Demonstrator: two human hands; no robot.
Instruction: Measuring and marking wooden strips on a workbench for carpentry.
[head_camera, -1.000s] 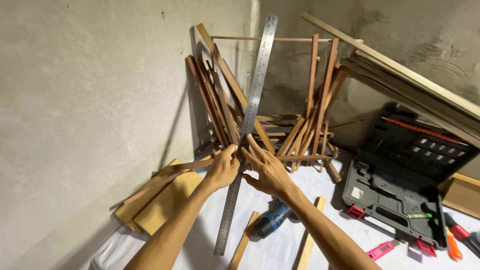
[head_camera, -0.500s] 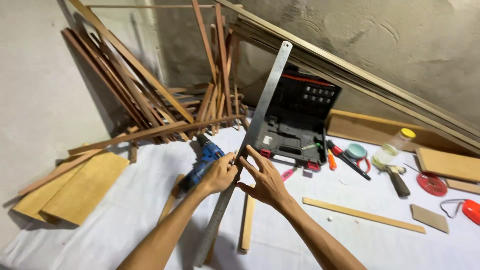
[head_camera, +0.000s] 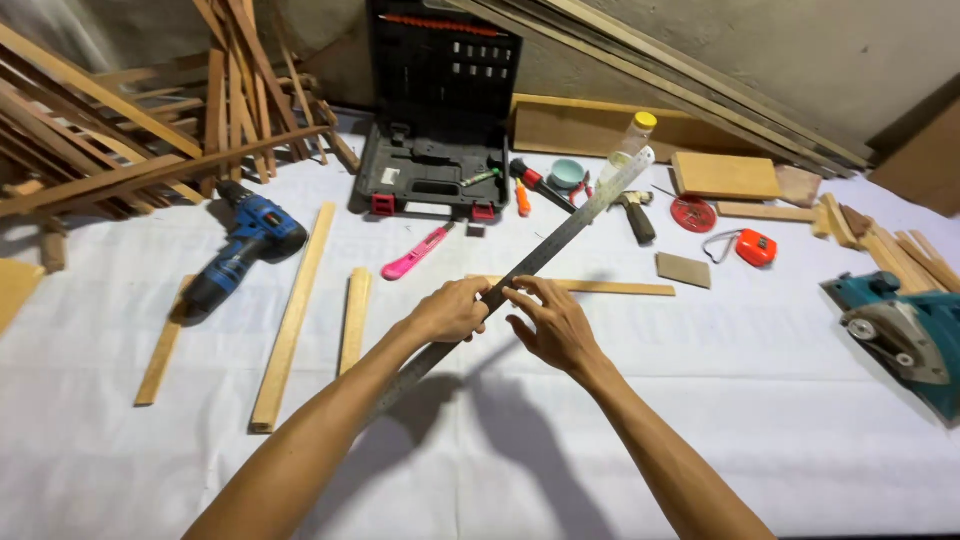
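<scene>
A long steel ruler (head_camera: 570, 230) runs diagonally from lower left to upper right above the white-covered work surface (head_camera: 760, 400). My left hand (head_camera: 450, 310) grips it near the middle. My right hand (head_camera: 550, 322) pinches the same ruler just to the right of the left hand, fingers partly spread. Under the ruler lies a thin wooden strip (head_camera: 610, 288).
A blue cordless drill (head_camera: 240, 250) and several wooden slats (head_camera: 295, 310) lie at left. An open black tool case (head_camera: 432, 120), pink utility knife (head_camera: 415, 252), hammer (head_camera: 635, 215), jar (head_camera: 630, 140) and orange tape measure (head_camera: 755, 247) lie behind. A teal circular saw (head_camera: 900, 335) sits at right.
The view has swung right from the corner stack of wood to the work surface. Both hands kept hold of the ruler, which has tipped from nearly upright to a low diagonal.
</scene>
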